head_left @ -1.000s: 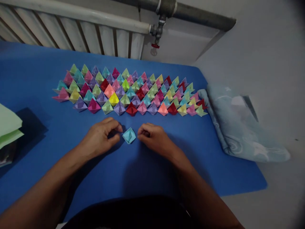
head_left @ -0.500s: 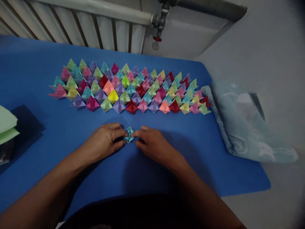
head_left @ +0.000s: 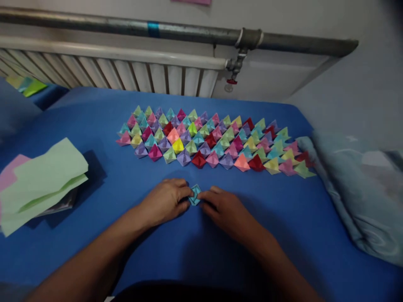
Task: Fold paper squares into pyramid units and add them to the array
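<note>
A small teal folded paper piece [head_left: 195,195] is held between my two hands, above the blue surface [head_left: 151,260]. My left hand [head_left: 168,199] pinches its left side between thumb and fingers. On the right, my right hand [head_left: 222,206] grips the opposite side, with a fingertip near the middle fold. Beyond my hands stand several rows of small folded paper boats [head_left: 198,160] in many colours, packed close together. The lower side of the teal piece and the undersides of my fingers are hidden.
Light green paper sheets [head_left: 47,178] and a pink sheet [head_left: 12,170] lie on a dark object at the left. A pale blue patterned cloth [head_left: 362,193] is at the right. Behind are a radiator [head_left: 173,79], a pipe [head_left: 195,33] and a red valve [head_left: 231,82].
The camera view has shifted, showing more of the left side and wall. Both hands still hold the teal paper piece, whose shape looks nearly the same.
</note>
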Demonstrator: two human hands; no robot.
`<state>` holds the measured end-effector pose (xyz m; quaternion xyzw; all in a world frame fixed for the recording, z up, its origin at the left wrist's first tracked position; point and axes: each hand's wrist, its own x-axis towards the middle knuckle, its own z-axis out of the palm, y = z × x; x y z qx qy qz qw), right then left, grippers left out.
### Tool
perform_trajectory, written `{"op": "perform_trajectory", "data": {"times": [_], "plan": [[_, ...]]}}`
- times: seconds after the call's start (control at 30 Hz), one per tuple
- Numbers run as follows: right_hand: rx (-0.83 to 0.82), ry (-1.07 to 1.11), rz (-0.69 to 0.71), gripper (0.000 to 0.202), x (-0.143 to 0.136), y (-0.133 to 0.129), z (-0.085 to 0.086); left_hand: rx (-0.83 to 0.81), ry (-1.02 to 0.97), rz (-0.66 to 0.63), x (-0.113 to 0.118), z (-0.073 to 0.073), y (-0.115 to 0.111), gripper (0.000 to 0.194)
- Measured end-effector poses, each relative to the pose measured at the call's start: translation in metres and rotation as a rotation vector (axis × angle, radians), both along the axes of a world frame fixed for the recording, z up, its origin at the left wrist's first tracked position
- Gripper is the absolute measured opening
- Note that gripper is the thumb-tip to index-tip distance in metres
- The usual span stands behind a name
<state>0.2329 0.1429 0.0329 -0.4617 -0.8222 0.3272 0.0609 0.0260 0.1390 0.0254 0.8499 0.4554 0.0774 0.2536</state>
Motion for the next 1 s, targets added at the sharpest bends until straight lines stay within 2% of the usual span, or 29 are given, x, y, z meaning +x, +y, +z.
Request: {"op": "perform_trajectory", "data": {"times": [0.23, 0.4, 0.5, 0.57, 0.67, 0.83, 1.0], "plan": [[0.051, -0.068, 0.014, 0.020, -0.008, 0.000, -0.003, 0.018, 0.068, 0.007, 0.005, 0.005, -0.003, 0.014], [0.006, 0.154, -0.032, 0.020, 0.000, 0.001, 0.000, -0.029, -0.087, 0.014, -0.002, 0.003, -0.001, 0.020], [0.024, 0.319, -0.162, 0.016, 0.006, 0.004, 0.000, -0.050, -0.177, 0.143, -0.009, 0.002, 0.002, 0.020], [0.077, 0.351, -0.277, 0.012, 0.007, 0.008, -0.004, -0.063, -0.189, 0.177, -0.013, 0.004, 0.004, 0.015], [0.142, 0.354, -0.334, 0.009, 0.006, 0.014, -0.015, -0.089, -0.155, 0.209, -0.011, 0.008, 0.002, 0.008], [0.139, 0.340, -0.221, 0.031, -0.002, 0.015, -0.029, 0.061, -0.015, 0.305, 0.010, 0.004, -0.013, 0.037], [0.180, 0.279, -0.112, 0.052, -0.008, 0.017, -0.029, 0.160, 0.110, 0.348, 0.025, -0.005, -0.022, 0.036]]}}
